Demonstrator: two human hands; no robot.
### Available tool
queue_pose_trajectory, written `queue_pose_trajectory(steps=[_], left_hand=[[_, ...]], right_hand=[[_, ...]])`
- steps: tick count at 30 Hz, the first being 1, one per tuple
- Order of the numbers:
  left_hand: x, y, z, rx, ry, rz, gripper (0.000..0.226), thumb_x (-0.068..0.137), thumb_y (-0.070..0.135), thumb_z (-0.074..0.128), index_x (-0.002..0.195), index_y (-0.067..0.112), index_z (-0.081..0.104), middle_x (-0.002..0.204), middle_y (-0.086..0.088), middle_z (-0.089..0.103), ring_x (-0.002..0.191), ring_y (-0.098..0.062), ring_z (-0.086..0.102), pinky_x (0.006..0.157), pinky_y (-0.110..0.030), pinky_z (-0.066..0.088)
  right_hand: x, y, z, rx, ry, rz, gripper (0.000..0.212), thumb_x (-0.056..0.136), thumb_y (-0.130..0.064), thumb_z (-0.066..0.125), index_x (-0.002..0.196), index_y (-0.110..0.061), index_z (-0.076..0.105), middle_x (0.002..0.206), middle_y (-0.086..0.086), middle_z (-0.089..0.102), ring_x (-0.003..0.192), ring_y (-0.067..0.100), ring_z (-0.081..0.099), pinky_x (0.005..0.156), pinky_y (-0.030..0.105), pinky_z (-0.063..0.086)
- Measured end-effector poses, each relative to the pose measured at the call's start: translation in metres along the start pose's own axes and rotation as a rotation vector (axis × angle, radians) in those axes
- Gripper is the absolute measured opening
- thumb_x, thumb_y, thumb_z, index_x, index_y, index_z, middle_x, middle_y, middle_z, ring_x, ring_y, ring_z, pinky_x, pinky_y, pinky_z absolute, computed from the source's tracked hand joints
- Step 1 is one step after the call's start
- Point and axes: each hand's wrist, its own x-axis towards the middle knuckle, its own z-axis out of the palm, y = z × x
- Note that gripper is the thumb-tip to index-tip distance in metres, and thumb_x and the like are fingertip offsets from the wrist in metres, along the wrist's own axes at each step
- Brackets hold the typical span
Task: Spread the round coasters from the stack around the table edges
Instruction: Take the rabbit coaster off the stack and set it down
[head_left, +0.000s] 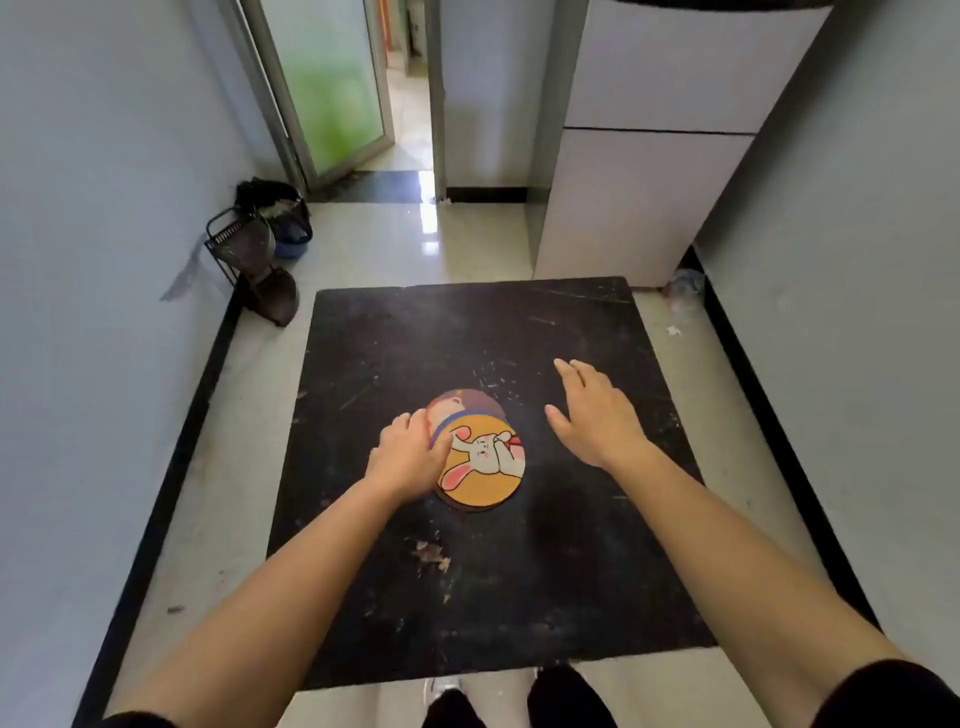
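A stack of round coasters (480, 457) lies near the middle of the black square table (519, 571). The top coaster is orange with a white rabbit drawing. A brownish coaster (470, 402) sticks out from under it on the far side. My left hand (408, 454) rests on the stack's left edge, fingers curled over the rim of the top coaster. My right hand (597, 415) hovers open to the right of the stack, palm down, fingers spread, holding nothing.
The table stands on a pale tiled floor. A dark wire rack and bags (260, 249) sit at the back left by the wall. A white cabinet (639, 171) stands at the back right. My feet (519, 701) are at the table's near edge.
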Motion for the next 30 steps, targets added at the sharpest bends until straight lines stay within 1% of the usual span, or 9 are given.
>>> queue_pose_trajectory(steps=[2,5,9,12,16,21,25,28,30], left_hand=[[0.011,-0.008,0.022,-0.049,-0.060,-0.111,0.061,0.092,0.056,0.046,0.136,0.015,0.042,0.130,-0.009,0.058,0.116,-0.029,0.057,0.094,-0.047,0.051],[0.011,-0.019,0.062,-0.107,-0.204,-0.276,0.054,0.091,0.059,0.045,0.124,0.016,0.045,0.110,-0.004,0.063,0.096,-0.023,0.063,0.083,-0.045,0.055],[0.018,-0.020,0.098,-0.228,-0.308,-0.476,0.050,0.090,0.052,0.049,0.122,0.014,0.042,0.111,-0.008,0.062,0.097,-0.027,0.063,0.084,-0.046,0.056],[0.028,-0.014,0.110,-0.388,-0.250,-0.646,0.053,0.089,0.046,0.052,0.125,0.007,0.045,0.115,-0.013,0.061,0.101,-0.031,0.062,0.088,-0.047,0.055],[0.041,-0.008,0.122,-0.707,-0.118,-0.827,0.056,0.085,0.040,0.057,0.128,0.006,0.048,0.108,-0.011,0.061,0.089,-0.025,0.063,0.087,-0.047,0.058],[0.054,-0.006,0.120,-0.770,-0.033,-0.777,0.049,0.088,0.033,0.059,0.131,0.014,0.046,0.105,0.003,0.057,0.100,-0.021,0.059,0.089,-0.045,0.055],[0.062,0.004,0.111,-0.836,-0.055,-0.750,0.048,0.092,0.026,0.061,0.135,0.015,0.044,0.109,0.000,0.058,0.091,-0.017,0.061,0.068,-0.033,0.055],[0.057,0.012,0.103,-0.924,-0.071,-0.745,0.046,0.093,0.024,0.060,0.135,0.014,0.047,0.122,-0.006,0.058,0.106,-0.023,0.059,0.069,-0.034,0.054],[0.052,0.015,0.098,-0.949,-0.071,-0.740,0.046,0.094,0.024,0.058,0.136,0.013,0.046,0.128,-0.007,0.057,0.111,-0.025,0.057,0.077,-0.038,0.055]], right_hand=[[0.020,0.001,0.021,0.039,-0.095,-0.012,0.067,0.098,-0.037,0.051,0.155,-0.017,0.022,0.156,0.008,0.037,0.139,0.028,0.039,0.106,0.045,0.042],[0.044,0.007,0.060,0.083,-0.278,-0.013,0.063,0.099,-0.032,0.049,0.155,-0.017,0.023,0.151,0.009,0.042,0.135,0.029,0.043,0.101,0.047,0.045],[0.069,0.011,0.108,0.156,-0.424,-0.031,0.061,0.097,-0.028,0.049,0.153,-0.015,0.027,0.152,0.012,0.040,0.136,0.033,0.041,0.104,0.049,0.042],[0.077,0.010,0.133,0.225,-0.494,-0.029,0.057,0.098,-0.027,0.048,0.150,-0.014,0.031,0.148,0.015,0.044,0.132,0.036,0.045,0.101,0.049,0.043],[0.081,0.013,0.151,0.317,-0.457,0.028,0.041,0.096,-0.029,0.051,0.134,-0.013,0.048,0.128,0.014,0.053,0.117,0.036,0.054,0.088,0.044,0.046],[0.086,0.025,0.139,0.556,-0.432,0.177,0.048,0.088,-0.029,0.072,0.133,-0.018,0.061,0.096,-0.002,0.065,0.102,0.021,0.062,0.083,0.029,0.044],[0.080,0.032,0.125,0.684,-0.398,0.238,0.031,0.086,-0.027,0.074,0.117,-0.024,0.071,0.091,-0.005,0.069,0.090,0.015,0.064,0.078,0.031,0.052],[0.066,0.033,0.109,0.956,-0.395,0.418,0.025,0.090,-0.013,0.069,0.115,-0.016,0.070,0.090,0.001,0.071,0.074,0.013,0.066,0.061,0.021,0.055],[0.054,0.033,0.096,1.113,-0.389,0.536,0.022,0.093,-0.008,0.065,0.114,-0.013,0.069,0.100,0.008,0.073,0.078,0.013,0.067,0.059,0.018,0.054]])
